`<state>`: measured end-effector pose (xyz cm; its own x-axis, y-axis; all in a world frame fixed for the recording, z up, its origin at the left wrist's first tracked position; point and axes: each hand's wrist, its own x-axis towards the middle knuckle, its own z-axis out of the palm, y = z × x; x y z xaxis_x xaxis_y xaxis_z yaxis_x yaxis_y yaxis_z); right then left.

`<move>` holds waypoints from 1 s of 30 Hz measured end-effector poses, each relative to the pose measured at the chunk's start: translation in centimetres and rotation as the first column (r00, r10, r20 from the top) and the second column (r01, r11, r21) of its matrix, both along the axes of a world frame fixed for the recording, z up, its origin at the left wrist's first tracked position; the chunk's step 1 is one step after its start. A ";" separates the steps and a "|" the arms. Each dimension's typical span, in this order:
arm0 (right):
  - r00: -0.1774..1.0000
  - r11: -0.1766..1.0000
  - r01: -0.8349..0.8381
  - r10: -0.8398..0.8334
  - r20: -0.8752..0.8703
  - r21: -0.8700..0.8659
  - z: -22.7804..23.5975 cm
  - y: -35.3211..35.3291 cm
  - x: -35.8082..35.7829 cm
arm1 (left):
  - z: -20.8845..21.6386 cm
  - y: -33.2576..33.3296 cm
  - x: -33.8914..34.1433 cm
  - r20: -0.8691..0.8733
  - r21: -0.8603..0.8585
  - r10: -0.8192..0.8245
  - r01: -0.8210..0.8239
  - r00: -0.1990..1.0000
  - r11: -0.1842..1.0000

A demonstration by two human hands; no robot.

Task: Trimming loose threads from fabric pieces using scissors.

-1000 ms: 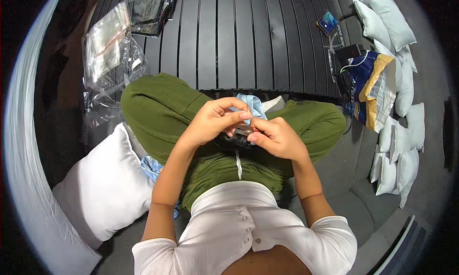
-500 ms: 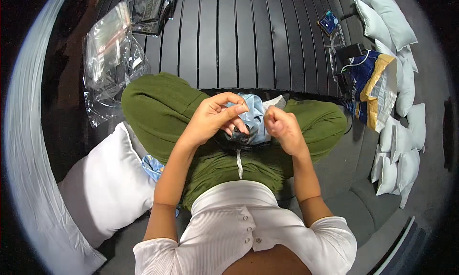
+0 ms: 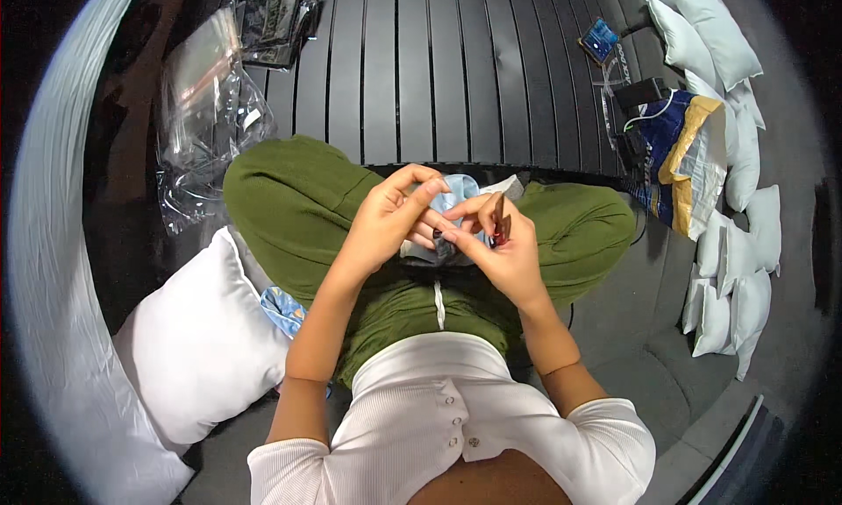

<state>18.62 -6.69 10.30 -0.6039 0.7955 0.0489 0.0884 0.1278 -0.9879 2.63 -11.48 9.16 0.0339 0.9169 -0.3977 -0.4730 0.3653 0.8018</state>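
Both hands meet over my lap, above a bunched light-blue shiny cloth [image 3: 463, 187]. My left hand [image 3: 399, 214] has its thumb and forefinger pinched together; whatever is between them is too small to see. A dark scrap of fabric [image 3: 444, 247] shows below its lower fingers. My right hand [image 3: 502, 246] is closed round a small, thin dark object with a red part [image 3: 499, 228], mostly covered by the fingers. Its thumb and forefinger reach to the left hand's fingertips. The cloth is partly hidden behind both hands.
A black slatted table [image 3: 412, 75] stands in front. Clear plastic bags [image 3: 206, 110] lie at its left, a blue and yellow bag [image 3: 675, 154] at its right. A white cushion [image 3: 206, 338] sits by my left side; several small white pillows [image 3: 737, 259] are at the far right.
My right hand has moved left and turned, bringing its fingertips to the left hand. The dark and red object in it now shows. My left hand has stayed nearly still.
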 end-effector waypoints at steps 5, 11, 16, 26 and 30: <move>0.994 0.985 0.083 -0.093 0.059 0.153 -0.5 -0.1 -0.2 | -0.7 -0.1 -0.1 0.060 -0.021 0.109 -0.108 0.992 0.994; 0.990 0.956 0.143 -0.142 -0.026 0.257 -0.9 0.1 -1.1 | -0.1 -0.6 -0.1 0.373 -0.108 0.213 -0.186 0.903 0.977; 0.991 0.976 0.132 -0.123 -0.057 0.175 -1.6 0.0 -1.0 | -1.1 -1.1 0.5 0.270 -0.051 0.197 -0.191 0.942 0.980; 0.953 0.943 0.154 -0.220 -0.208 -0.296 -0.9 1.0 0.1 | -0.4 -1.0 0.7 0.117 0.166 0.160 -0.178 0.980 0.970; 0.986 0.981 0.031 -0.061 -0.157 -0.190 -1.1 1.2 0.2 | -0.2 -0.9 0.8 0.092 0.190 0.165 -0.180 0.982 0.965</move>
<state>18.83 -5.51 9.23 -0.5626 0.8267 -0.0093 -0.0726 -0.0606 -0.9955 3.41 -12.33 8.91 -0.1093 0.9714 -0.2110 -0.5763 0.1110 0.8097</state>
